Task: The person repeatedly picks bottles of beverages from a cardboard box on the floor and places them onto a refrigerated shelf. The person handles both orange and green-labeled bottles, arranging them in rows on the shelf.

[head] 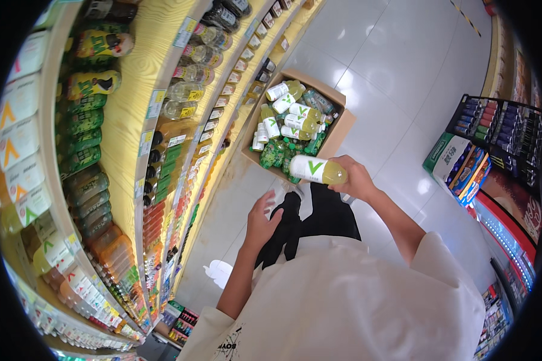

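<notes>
My right hand grips the lower end of a plastic drink bottle, pale yellow-green with a white label and a green V mark. The bottle lies sideways in the air, above the near edge of an open cardboard box on the floor. Inside the box are several similar white-label bottles, jumbled together with green-wrapped bottles. My left hand hangs over the floor in front of my body, fingers apart, holding nothing. Part of the box's contents is hidden behind the raised bottle.
Wooden store shelves full of drink bottles run along my left. On the right stand a rack of cans, stacked cartons and a red-trimmed cooler. Glossy floor tiles stretch between them.
</notes>
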`<state>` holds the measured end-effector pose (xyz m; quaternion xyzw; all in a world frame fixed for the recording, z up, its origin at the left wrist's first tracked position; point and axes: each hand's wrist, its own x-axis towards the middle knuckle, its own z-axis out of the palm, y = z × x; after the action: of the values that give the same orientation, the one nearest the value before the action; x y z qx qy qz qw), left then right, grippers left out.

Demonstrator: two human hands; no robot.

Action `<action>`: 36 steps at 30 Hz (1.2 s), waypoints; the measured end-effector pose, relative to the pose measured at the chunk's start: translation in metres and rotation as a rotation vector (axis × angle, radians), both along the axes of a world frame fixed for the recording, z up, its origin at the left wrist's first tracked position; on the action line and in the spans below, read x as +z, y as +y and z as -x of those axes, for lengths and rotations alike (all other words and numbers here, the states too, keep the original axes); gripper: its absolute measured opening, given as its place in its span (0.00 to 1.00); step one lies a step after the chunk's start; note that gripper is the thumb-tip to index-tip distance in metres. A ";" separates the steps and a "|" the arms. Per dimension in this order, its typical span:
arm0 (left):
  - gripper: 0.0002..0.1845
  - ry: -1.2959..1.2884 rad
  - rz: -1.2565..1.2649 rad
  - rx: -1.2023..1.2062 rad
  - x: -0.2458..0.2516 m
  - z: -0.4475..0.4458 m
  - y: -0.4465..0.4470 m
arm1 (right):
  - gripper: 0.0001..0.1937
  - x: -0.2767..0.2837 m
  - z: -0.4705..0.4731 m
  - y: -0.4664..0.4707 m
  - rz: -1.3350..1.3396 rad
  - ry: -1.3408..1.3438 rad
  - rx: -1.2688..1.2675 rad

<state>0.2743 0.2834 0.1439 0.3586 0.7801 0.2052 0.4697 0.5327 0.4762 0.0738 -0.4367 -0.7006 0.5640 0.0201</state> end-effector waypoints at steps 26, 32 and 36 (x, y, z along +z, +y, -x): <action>0.30 -0.959 -0.534 0.228 0.147 0.060 0.018 | 0.34 0.246 0.115 -0.027 0.511 0.878 -0.240; 0.46 -1.207 -0.629 0.275 0.168 0.093 -0.007 | 0.31 0.279 0.171 -0.048 0.504 0.857 -0.066; 0.43 -1.082 -0.758 0.430 0.191 0.102 -0.022 | 0.31 0.299 0.204 -0.070 0.342 0.829 0.061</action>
<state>0.1718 0.2612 0.3345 0.1826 0.3644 0.7021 0.5839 0.3282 0.4058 0.3726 -0.1500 -0.5429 0.7992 0.2099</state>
